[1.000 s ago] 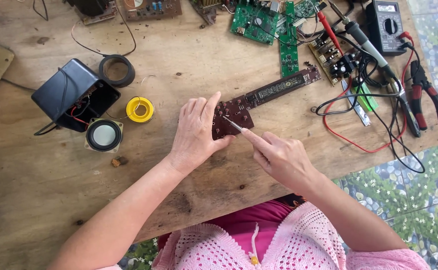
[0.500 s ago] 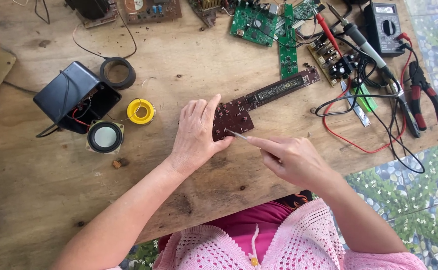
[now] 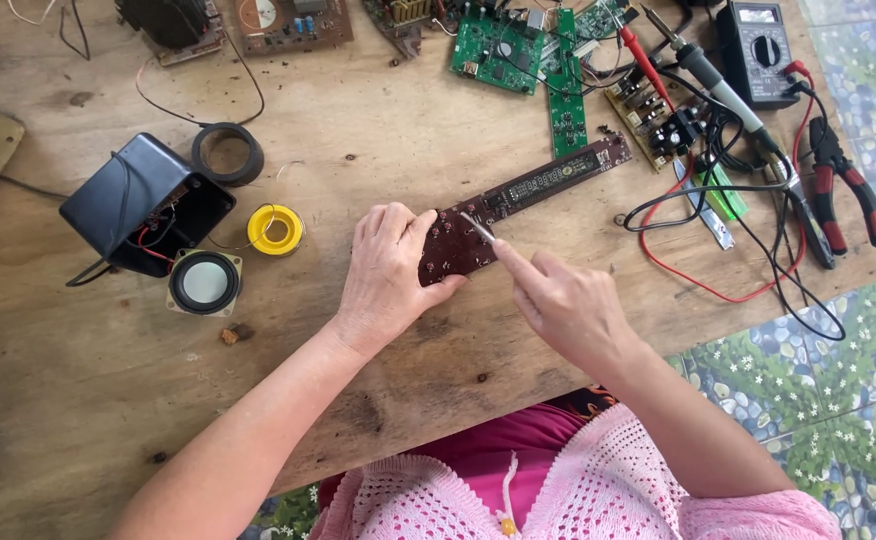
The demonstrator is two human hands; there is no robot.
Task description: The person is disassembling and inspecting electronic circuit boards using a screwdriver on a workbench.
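Hands at work on a long dark-red board [image 3: 518, 205] lying aslant on a wooden table [image 3: 378, 120], its narrow end pointing up and right toward the green boards [image 3: 503, 50]. Left hand [image 3: 388, 270] lies flat on the wider lower-left end of the board, fingers together and extended over it, thumb hooked round the lower edge, pressing it to the table. Right hand [image 3: 568, 305] pinches a thin metal tool [image 3: 478, 227] between thumb and forefinger, the other fingers curled in; the tool's tip touches the board just beside the left fingertips. Left of the left hand stand a yellow spool [image 3: 276, 230], a small round speaker [image 3: 204, 283] and an open black box [image 3: 143, 205] with red and black wires inside; a black tape ring [image 3: 228, 153] lies above the spool. Along the far edge lie further circuit boards, among them a brown one [image 3: 293, 22]. To the upper right, well apart from the hands, are a black multimeter [image 3: 758, 50], a probe with a red tip [image 3: 643, 55], a soldering iron [image 3: 723, 90], a tangle of black and red leads [image 3: 718, 200] and red-handled pliers [image 3: 843, 195] near the table's right edge. A tiled floor [image 3: 838, 400] with a floral pattern shows beyond the table at the lower right. Pink knitted sleeves [image 3: 598, 480] cover the person's front at the bottom.
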